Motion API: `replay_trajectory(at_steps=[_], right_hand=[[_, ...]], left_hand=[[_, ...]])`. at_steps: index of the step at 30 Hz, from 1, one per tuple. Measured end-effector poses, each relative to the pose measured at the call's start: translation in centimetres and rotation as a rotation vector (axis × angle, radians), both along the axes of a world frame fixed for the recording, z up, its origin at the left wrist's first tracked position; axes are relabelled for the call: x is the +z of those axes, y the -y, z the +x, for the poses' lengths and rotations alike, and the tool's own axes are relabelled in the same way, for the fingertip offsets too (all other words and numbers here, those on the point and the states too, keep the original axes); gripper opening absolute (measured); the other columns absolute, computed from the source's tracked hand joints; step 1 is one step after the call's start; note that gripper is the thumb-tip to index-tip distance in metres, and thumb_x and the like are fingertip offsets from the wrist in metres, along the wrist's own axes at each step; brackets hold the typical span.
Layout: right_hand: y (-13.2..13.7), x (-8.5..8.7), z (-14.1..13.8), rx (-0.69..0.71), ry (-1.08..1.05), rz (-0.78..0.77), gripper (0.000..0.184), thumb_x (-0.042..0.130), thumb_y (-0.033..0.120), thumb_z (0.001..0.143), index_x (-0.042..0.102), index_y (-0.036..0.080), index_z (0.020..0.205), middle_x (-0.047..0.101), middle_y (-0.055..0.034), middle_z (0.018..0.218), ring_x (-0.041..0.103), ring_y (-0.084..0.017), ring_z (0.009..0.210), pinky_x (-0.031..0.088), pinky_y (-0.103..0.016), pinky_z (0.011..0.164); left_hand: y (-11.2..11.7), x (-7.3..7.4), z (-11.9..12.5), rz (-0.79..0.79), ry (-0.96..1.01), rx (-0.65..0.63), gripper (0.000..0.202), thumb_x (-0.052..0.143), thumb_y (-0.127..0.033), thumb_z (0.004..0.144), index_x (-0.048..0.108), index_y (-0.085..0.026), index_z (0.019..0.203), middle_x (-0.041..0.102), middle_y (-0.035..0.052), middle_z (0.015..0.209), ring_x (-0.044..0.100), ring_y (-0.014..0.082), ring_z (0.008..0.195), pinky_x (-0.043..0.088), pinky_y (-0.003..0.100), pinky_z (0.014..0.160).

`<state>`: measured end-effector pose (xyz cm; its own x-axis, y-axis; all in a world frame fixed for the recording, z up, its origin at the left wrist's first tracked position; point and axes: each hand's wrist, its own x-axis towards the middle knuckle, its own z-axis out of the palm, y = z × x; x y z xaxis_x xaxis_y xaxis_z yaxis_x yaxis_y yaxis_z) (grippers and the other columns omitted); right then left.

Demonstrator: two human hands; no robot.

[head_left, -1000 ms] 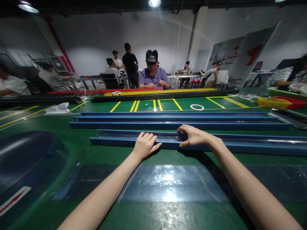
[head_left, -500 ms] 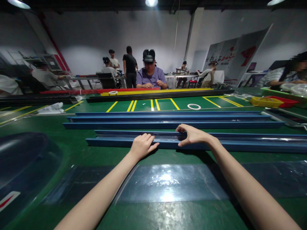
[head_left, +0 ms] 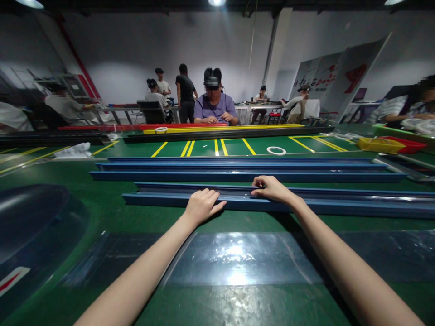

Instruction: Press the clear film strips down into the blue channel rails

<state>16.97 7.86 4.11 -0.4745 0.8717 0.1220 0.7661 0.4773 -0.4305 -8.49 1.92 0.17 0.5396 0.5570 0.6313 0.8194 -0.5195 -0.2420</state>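
Observation:
A long blue channel rail [head_left: 163, 198] lies across the green table [head_left: 112, 213] in front of me. My left hand [head_left: 201, 206] rests on its near edge, fingers curled over the rim and thumb pointing right. My right hand [head_left: 273, 188] lies over the rail's trough a little further right, fingers bent down into it and pressed together. What is under those fingers I cannot make out. A second, longer blue rail [head_left: 238, 170] lies parallel just behind.
A clear plastic sheet [head_left: 238, 258] covers the table near me, a dark domed cover [head_left: 30, 217] at the left. A white tape ring [head_left: 276, 150] lies beyond the rails. Red, yellow and black rails [head_left: 217, 130] sit further back, where a person in purple works. Yellow and red trays [head_left: 387, 145] stand at right.
My right hand has flattened lower into the rail's trough; the small dark piece seen under it a second ago is now hidden. My left hand has stayed in place.

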Motion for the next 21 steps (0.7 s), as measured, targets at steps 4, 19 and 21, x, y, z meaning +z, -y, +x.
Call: replay_trajectory(at_steps=[4,19,21], right_hand=[[0.04,-0.28,-0.27,-0.028,0.017,0.047,0.014,0.058,0.031,0.065,0.053,0.018,0.067,0.053,-0.0006,0.066,0.048,-0.013,0.062,0.033,-0.023,0.055],[-0.01,-0.44,-0.25,-0.022,0.032,0.061,0.012,0.057,0.030,0.066,0.051,0.019,0.066,0.053,-0.0004,0.067,0.048,-0.013,0.063,0.033,-0.023,0.056],[-0.01,-0.45,-0.24,-0.023,0.036,0.063,0.013,0.057,0.030,0.066,0.051,0.019,0.066,0.053,-0.0006,0.068,0.048,-0.014,0.063,0.033,-0.023,0.056]], left_hand=[[0.05,0.09,0.03,-0.004,-0.004,-0.002,0.035,0.037,-0.042,0.087,0.058,-0.017,0.074,0.059,0.0023,0.064,0.052,0.0141,0.062,0.031,0.026,0.054],[0.07,0.11,0.09,0.014,-0.007,0.011,0.039,0.038,-0.043,0.086,0.053,-0.017,0.061,0.057,0.0014,0.057,0.051,0.0131,0.056,0.030,0.025,0.052],[0.09,0.14,0.11,0.013,-0.005,0.011,0.039,0.038,-0.043,0.086,0.053,-0.017,0.060,0.056,0.0016,0.057,0.051,0.0131,0.056,0.030,0.026,0.051]])
